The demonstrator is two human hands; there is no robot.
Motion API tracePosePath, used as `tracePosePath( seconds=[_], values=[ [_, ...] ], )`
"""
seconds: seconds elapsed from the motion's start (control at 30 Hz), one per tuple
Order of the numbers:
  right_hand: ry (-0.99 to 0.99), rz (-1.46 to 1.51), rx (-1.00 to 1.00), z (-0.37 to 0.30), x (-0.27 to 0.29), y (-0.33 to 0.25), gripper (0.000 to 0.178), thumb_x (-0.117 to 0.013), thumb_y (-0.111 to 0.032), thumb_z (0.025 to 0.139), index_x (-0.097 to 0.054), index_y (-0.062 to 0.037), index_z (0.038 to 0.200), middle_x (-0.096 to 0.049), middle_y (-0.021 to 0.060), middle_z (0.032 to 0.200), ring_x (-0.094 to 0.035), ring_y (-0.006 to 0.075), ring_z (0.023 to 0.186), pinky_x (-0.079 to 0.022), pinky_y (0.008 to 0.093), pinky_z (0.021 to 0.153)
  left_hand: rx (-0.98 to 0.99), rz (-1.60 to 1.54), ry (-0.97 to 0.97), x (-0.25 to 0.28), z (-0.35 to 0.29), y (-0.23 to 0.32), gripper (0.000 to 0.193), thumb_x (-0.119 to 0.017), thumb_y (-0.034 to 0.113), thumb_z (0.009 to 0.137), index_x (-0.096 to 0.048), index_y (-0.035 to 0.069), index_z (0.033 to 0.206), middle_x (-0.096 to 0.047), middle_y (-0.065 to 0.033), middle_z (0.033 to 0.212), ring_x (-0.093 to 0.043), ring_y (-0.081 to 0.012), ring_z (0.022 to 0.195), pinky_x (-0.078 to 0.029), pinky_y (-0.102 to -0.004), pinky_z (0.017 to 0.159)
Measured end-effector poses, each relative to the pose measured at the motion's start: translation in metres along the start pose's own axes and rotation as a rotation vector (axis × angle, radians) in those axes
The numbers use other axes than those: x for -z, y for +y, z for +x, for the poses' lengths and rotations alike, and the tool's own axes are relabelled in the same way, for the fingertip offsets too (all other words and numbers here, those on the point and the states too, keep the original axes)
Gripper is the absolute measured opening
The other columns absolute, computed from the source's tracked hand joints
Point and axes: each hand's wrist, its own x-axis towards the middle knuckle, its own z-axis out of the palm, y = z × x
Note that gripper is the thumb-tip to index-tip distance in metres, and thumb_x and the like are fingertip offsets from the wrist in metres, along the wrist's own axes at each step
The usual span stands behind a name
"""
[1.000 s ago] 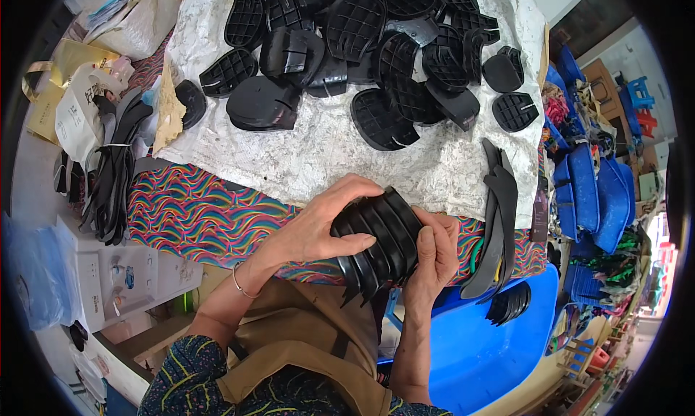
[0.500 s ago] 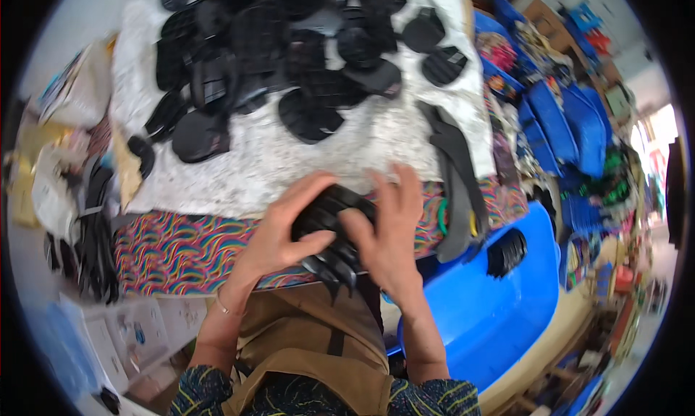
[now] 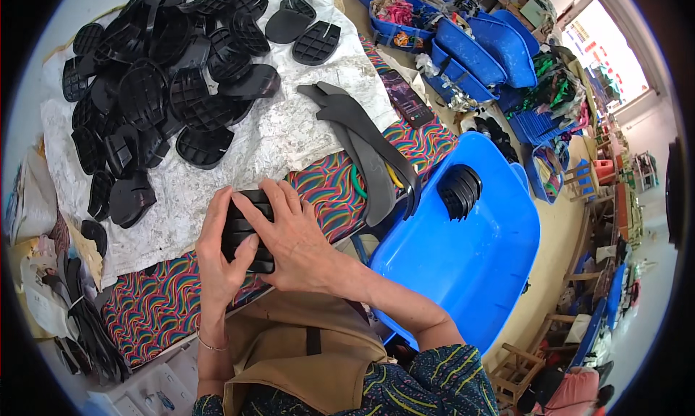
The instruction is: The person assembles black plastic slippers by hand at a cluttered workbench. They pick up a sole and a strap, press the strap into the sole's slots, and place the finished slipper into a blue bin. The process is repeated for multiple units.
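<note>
Above the table's near edge I hold a small stack of black rubber sole pieces [image 3: 247, 226] between both hands. My left hand [image 3: 219, 249] presses along the stack's left side, thumb across the front. On its right side my right hand [image 3: 297, 235] closes over it, fingers bent on the top edge; parts of the stack are hidden behind the fingers. Beyond my hands lies a loose pile of similar black sole pieces [image 3: 145, 98] on a stained white sheet [image 3: 289, 130]. Some show a gridded underside, others a smooth face.
To the right stands a large blue tub [image 3: 463, 271] holding another stack of black sole pieces [image 3: 460, 192]. Long dark strips [image 3: 362, 145] hang over the patterned tablecloth [image 3: 159, 307]. A phone [image 3: 405, 98] lies at the table's right edge. Further blue tubs [image 3: 470, 51] stand beyond.
My view has swung to the right, bringing more of the blue tub and room into sight. My hands have closed in tighter around the stack, and the right hand has turned across it.
</note>
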Motion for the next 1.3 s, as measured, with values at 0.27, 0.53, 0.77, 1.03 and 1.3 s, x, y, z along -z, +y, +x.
tracePosePath(
  seconds=[0.27,0.53,0.77,1.03,1.3],
  values=[
    [0.194,0.089,-0.029,-0.082,0.053,0.011,0.097,-0.085,-0.022,0.056,-0.041,-0.0079,0.142,-0.036,0.0281,0.137,-0.040,0.0490,0.126,-0.038,0.0545,0.103,-0.207,0.016,-0.274,-0.035,-0.008,0.066,0.086,-0.080,0.034,0.072,-0.045,-0.003,0.142,-0.036,-0.0303,0.149,-0.036,-0.0479,0.138,-0.029,-0.0520,0.113],
    [0.433,-0.258,-0.586,-0.216,0.110,0.067,0.112,-0.086,-0.009,0.049,-0.031,-0.0051,0.147,-0.035,0.0268,0.140,-0.035,0.0445,0.133,-0.033,0.0486,0.112,-0.119,-0.405,-0.519,-0.096,-0.016,0.067,0.057,-0.077,0.013,0.082,-0.056,-0.002,0.133,-0.057,-0.0191,0.136,-0.052,-0.0319,0.129,-0.042,-0.0391,0.106],
    [0.557,-0.238,-0.769,-0.266,0.070,0.220,0.112,-0.088,-0.013,0.055,-0.028,-0.0065,0.150,-0.031,0.0254,0.145,-0.032,0.0429,0.136,-0.030,0.0484,0.114,0.069,-0.503,-0.617,-0.108,-0.029,0.036,0.037,-0.069,0.008,0.088,-0.062,-0.001,0.123,-0.068,-0.0170,0.114,-0.067,-0.0268,0.101,-0.053,-0.0345,0.089],
    [0.450,-0.226,-0.745,-0.261,0.059,0.282,0.118,-0.092,-0.018,0.052,-0.028,-0.0089,0.151,-0.034,0.0241,0.147,-0.032,0.0434,0.136,-0.030,0.0485,0.116,0.306,-0.462,-0.569,-0.112,-0.035,0.018,0.033,-0.067,0.005,0.089,-0.064,-0.002,0.121,-0.072,-0.0119,0.107,-0.068,-0.0175,0.098,-0.052,-0.0311,0.090],
    [0.382,-0.257,-0.742,-0.265,0.062,0.289,0.114,-0.090,-0.017,0.053,-0.032,-0.0072,0.150,-0.036,0.0218,0.150,-0.030,0.0402,0.141,-0.028,0.0453,0.117,0.344,-0.461,-0.578,-0.119,-0.041,0.009,0.032,-0.067,0.005,0.090,-0.064,-0.001,0.121,-0.072,-0.0120,0.104,-0.068,-0.0173,0.096,-0.053,-0.0303,0.087]
  ],
)
